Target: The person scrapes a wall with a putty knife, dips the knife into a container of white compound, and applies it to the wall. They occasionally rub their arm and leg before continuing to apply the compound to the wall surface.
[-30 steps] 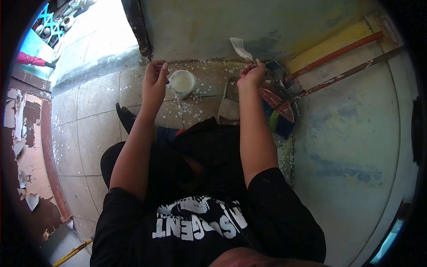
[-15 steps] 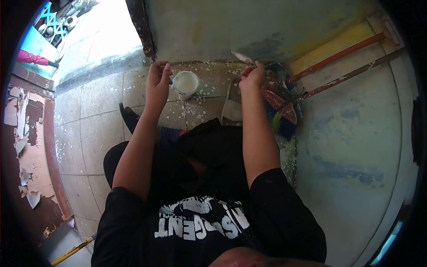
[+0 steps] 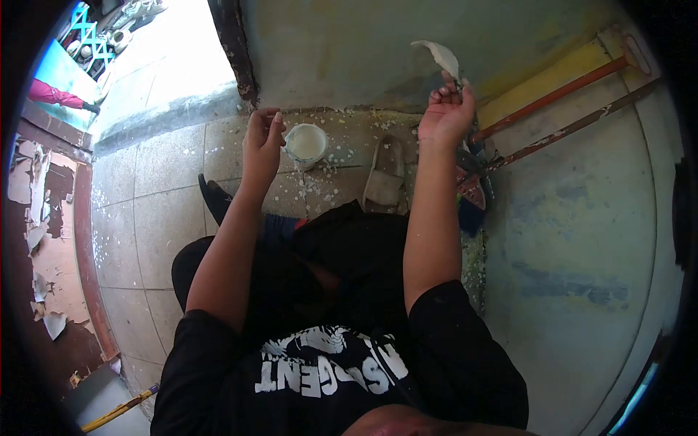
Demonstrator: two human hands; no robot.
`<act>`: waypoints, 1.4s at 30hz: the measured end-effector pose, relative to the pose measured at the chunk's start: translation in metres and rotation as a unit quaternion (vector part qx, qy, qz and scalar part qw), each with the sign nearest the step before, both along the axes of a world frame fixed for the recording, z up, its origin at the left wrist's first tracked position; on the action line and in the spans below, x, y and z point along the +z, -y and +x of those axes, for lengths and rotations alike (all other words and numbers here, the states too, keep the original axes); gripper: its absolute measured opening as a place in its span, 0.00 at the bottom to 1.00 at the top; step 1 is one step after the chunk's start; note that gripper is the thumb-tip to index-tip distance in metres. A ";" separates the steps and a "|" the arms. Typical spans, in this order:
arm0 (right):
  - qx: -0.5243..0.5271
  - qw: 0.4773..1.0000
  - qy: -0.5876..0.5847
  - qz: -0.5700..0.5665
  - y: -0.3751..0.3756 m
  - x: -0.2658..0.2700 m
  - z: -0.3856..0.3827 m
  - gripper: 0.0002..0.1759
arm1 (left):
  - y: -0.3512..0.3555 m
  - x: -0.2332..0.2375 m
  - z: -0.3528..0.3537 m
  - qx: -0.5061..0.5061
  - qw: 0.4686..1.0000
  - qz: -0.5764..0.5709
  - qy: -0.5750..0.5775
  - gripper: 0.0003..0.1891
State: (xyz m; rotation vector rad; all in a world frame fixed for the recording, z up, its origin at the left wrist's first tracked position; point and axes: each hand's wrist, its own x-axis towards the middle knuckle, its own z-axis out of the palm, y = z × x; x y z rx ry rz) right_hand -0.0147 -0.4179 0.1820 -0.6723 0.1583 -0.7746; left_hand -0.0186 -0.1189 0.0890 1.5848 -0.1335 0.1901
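The right hand (image 3: 445, 116) has lifted the putty knife (image 3: 439, 55) wallward.

Black T-shirt (image 3: 218, 378): white print, partly legible, "…ENT"; rest unclear.

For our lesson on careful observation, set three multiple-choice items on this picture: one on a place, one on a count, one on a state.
1. Where does the tub of white paste stand?
A. On the person's lap.
B. On the floor tiles beside the left hand.
C. On a shelf.

2. How many long poles show on the right?
A. One.
B. Two.
C. Four.

3. How is the right hand?
A. Open and empty.
B. Flat on the floor.
C. Closed on a putty knife, raised to the wall.

Answers:
1 B, the tub sits on the tiles next to the left hand.
2 B, there is an orange pole and a brown pole.
3 C, the fingers grip the handle with the blade up at the wall.
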 end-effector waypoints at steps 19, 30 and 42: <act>-0.021 0.995 -0.096 0.008 -0.008 -0.022 -0.001 0.11 | -0.002 0.005 -0.006 -0.009 1.000 0.014 -0.016 0.14; -0.046 0.947 -0.318 -0.008 -0.002 -0.088 0.014 0.12 | -0.001 0.001 -0.004 -0.003 1.000 -0.004 0.008 0.13; -0.028 0.998 -0.027 -0.049 -0.022 0.045 0.004 0.11 | -0.002 0.011 -0.006 0.000 1.000 -0.001 -0.010 0.15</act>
